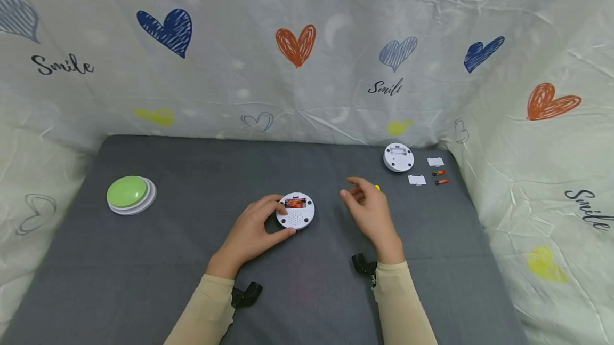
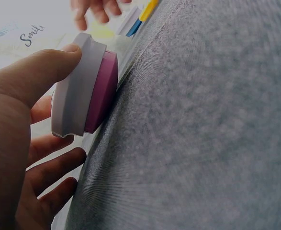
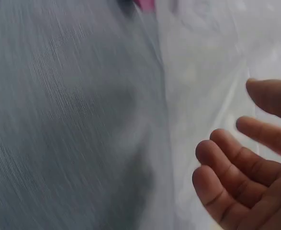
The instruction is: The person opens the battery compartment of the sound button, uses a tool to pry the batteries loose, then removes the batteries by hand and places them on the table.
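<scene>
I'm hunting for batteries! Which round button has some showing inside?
The round button held by the left hand: red batteries show in its underside. The back-right button looks empty there; the green-topped button hides its underside.

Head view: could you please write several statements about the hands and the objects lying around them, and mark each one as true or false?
1. The left hand holds a round device. True.
2. Nothing lies inside that device. False: red batteries lie in it.
3. The right hand is gripping something. False: it holds nothing.
4. The green-topped device is nearer to the left hand than to the right. True.
5. Loose batteries lie near two white covers. True.
</scene>
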Available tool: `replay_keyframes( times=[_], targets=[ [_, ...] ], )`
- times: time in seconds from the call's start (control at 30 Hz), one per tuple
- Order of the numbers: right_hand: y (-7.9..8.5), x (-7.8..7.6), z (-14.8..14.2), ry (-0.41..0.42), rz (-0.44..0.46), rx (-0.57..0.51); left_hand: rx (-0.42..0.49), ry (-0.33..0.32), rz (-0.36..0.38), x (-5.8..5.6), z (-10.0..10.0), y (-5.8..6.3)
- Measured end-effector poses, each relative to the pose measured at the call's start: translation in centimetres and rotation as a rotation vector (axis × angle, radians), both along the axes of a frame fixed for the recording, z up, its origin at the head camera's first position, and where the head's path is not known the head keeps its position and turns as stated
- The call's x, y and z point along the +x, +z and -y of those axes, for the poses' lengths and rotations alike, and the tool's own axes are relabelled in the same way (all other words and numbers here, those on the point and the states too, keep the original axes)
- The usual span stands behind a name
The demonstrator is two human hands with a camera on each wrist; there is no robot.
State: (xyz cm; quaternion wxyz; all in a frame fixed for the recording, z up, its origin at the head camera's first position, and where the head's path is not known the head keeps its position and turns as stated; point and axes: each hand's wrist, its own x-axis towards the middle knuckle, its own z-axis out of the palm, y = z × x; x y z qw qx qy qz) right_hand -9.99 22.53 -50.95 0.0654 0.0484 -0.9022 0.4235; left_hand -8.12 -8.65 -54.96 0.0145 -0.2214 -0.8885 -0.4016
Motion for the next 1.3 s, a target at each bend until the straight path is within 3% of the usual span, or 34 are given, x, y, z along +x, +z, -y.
replay_keyframes(
  times=[0.17, 0.47, 0.87, 1.3],
  targets=[
    [-1.0, 0.1, 2.5, 0.152, -0.034, -0.035, 0.002, -0.003, -0.01, 0.0, 0.1, -0.2],
    [-1.9, 0.6, 5.4, 0.278, -0.017, -0.039, -0.028, -0.008, -0.026, -0.1, 0.1, -0.3],
    [-2.2, 0.5, 5.8, 0.306, -0.06, -0.024, -0.039, -0.019, -0.043, -0.3, 0.0, -0.3],
    [-2.5, 0.0, 6.6, 0.249, -0.071, -0.014, -0.047, -0.024, -0.039, -0.2, 0.0, -0.2]
  ],
)
